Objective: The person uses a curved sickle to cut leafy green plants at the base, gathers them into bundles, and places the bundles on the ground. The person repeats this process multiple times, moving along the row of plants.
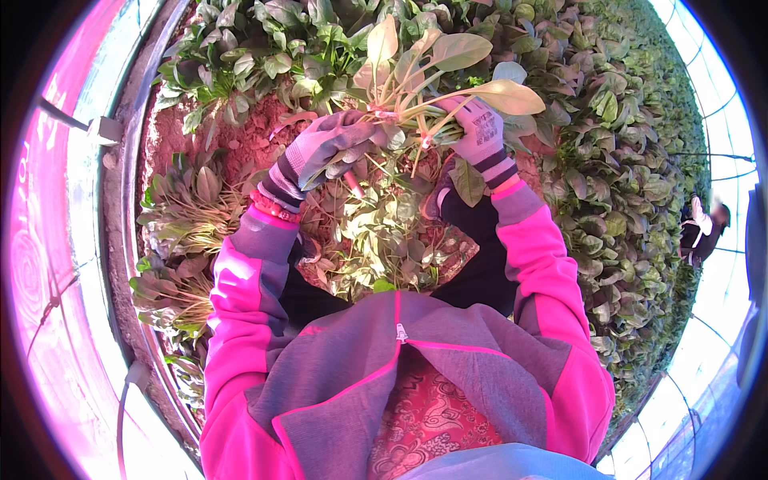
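My left hand (336, 144), in a grey knitted work glove, is at the root end of a leafy green plant (399, 99), with its fingers curled. A short reddish stick-like piece (354, 184), perhaps a tool handle, shows just under that hand. My right hand (477, 129), gloved alike, is closed around the stems of leafy plants whose pinkish roots (426, 141) point towards me. Broad leaves spread above and over the right hand. Below both hands, loose leaves and stems (384, 234) lie on the soil between my feet.
Dense rows of leafy greens (612, 180) grow ahead and to the right. Piles of pulled plants (198, 222) lie at the left beside reddish soil (258, 129). A rail (135, 180) and plastic sheeting (60, 240) run along the left. Another person (705, 231) is far right.
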Demonstrator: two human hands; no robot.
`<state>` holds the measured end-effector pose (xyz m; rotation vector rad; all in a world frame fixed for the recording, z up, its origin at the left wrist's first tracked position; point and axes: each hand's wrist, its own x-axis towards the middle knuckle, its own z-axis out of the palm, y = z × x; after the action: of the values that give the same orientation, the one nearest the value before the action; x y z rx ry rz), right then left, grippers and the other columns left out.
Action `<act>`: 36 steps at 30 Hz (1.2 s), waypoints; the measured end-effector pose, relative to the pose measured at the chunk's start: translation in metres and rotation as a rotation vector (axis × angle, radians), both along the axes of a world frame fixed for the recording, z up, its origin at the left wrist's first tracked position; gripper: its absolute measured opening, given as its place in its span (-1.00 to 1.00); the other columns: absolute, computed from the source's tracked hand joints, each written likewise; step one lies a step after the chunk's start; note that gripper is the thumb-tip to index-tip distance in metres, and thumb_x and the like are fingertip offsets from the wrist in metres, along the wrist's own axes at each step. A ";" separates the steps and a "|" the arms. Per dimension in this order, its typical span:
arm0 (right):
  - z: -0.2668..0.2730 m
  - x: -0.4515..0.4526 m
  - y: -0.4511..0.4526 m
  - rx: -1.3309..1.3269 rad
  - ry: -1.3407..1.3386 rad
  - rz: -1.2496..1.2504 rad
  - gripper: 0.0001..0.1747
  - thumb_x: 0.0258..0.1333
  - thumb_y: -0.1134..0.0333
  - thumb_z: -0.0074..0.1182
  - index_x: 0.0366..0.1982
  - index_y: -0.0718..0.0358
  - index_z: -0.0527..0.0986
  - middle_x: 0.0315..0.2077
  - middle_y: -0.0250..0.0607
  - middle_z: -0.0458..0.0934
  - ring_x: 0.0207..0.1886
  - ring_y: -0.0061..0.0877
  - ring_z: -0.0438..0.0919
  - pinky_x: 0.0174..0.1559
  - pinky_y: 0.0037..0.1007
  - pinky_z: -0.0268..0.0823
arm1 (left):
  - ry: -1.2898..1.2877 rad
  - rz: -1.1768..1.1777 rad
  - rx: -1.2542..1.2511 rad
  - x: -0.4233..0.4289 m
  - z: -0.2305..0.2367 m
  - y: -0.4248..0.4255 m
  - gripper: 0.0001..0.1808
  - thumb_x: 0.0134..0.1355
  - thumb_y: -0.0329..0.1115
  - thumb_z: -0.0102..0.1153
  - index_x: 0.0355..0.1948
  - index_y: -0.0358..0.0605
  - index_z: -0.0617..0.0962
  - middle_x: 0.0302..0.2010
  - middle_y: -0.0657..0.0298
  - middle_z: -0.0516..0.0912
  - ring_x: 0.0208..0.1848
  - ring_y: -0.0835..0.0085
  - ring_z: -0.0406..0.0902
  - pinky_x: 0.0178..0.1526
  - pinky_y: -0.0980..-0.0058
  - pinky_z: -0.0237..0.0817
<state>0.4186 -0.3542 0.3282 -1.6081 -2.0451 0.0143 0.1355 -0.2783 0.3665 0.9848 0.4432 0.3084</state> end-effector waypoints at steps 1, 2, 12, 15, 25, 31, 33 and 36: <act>0.001 -0.002 -0.001 0.012 -0.026 0.002 -0.46 -0.25 0.21 0.34 -0.08 0.04 0.53 -0.18 -0.24 0.58 -0.10 -0.26 0.53 -0.04 -0.32 0.38 | 0.020 -0.012 0.012 -0.004 0.001 -0.001 -0.55 0.27 -0.08 0.08 -0.14 -0.36 0.49 -0.65 0.48 0.33 -0.75 0.75 0.18 -0.69 0.71 0.29; 0.001 -0.004 0.000 0.028 0.046 0.040 -0.46 -0.24 0.21 0.34 -0.08 0.05 0.53 -0.19 -0.24 0.58 -0.11 -0.26 0.53 -0.05 -0.31 0.38 | -0.016 -0.025 0.024 -0.006 0.001 -0.002 -0.54 0.26 -0.07 0.09 -0.13 -0.36 0.48 -0.65 0.47 0.33 -0.74 0.74 0.19 -0.69 0.72 0.25; 0.000 0.010 -0.009 0.018 -0.041 0.084 -0.42 -0.30 0.41 0.28 -0.05 0.08 0.52 -0.14 -0.25 0.58 -0.02 -0.27 0.51 0.04 -0.27 0.32 | 0.035 0.450 0.058 -0.037 -0.005 0.028 -0.69 0.28 -0.24 0.02 -0.17 -0.32 0.55 -0.60 0.46 0.42 -0.68 0.73 0.31 -0.66 0.74 0.13; -0.003 0.005 -0.005 0.057 0.023 0.169 -0.41 -0.29 0.44 0.24 -0.03 0.10 0.52 -0.09 -0.20 0.55 0.01 -0.21 0.48 0.07 -0.23 0.29 | 0.221 0.427 0.062 -0.021 -0.028 0.021 -0.60 0.31 -0.13 0.04 -0.08 -0.29 0.54 -0.56 0.46 0.46 -0.63 0.74 0.34 -0.58 0.72 0.18; -0.008 -0.002 -0.003 0.077 0.027 0.211 -0.44 -0.23 0.51 0.18 -0.03 0.13 0.51 -0.10 -0.18 0.55 0.00 -0.21 0.48 0.04 -0.24 0.31 | 0.115 0.575 0.001 0.017 -0.046 0.003 -0.69 0.16 -0.34 0.22 -0.12 -0.33 0.54 -0.31 0.26 0.62 -0.31 0.53 0.55 -0.21 0.56 0.39; -0.015 0.007 -0.005 -0.057 0.054 0.027 -0.34 -0.31 0.55 0.19 0.01 0.10 0.47 -0.07 -0.18 0.53 0.06 -0.24 0.45 0.10 -0.30 0.28 | -0.217 0.691 -0.234 0.013 -0.031 0.001 -0.82 0.22 -0.48 0.12 -0.17 -0.31 0.56 -0.31 0.14 0.66 -0.33 0.43 0.62 -0.21 0.51 0.48; -0.015 0.008 -0.004 -0.047 0.018 -0.022 -0.36 -0.29 0.52 0.22 0.01 0.08 0.47 -0.08 -0.21 0.55 0.01 -0.25 0.49 0.04 -0.30 0.33 | -0.262 0.779 -0.152 0.008 -0.028 0.010 -0.80 0.19 -0.48 0.16 -0.16 -0.32 0.57 -0.34 0.19 0.66 -0.33 0.49 0.60 -0.21 0.55 0.46; -0.010 0.008 -0.005 -0.081 -0.227 -0.168 -0.28 -0.37 0.46 0.18 0.03 -0.12 0.45 -0.06 -0.37 0.53 0.01 -0.27 0.48 0.02 -0.30 0.32 | -0.017 0.715 0.237 0.003 -0.025 0.019 -0.78 0.11 -0.50 0.20 -0.18 -0.27 0.57 -0.40 0.32 0.64 -0.44 0.61 0.54 -0.40 0.62 0.39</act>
<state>0.4261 -0.3588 0.3183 -1.9032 -2.0904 -0.1535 0.1383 -0.2597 0.3418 1.0256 0.7499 1.0309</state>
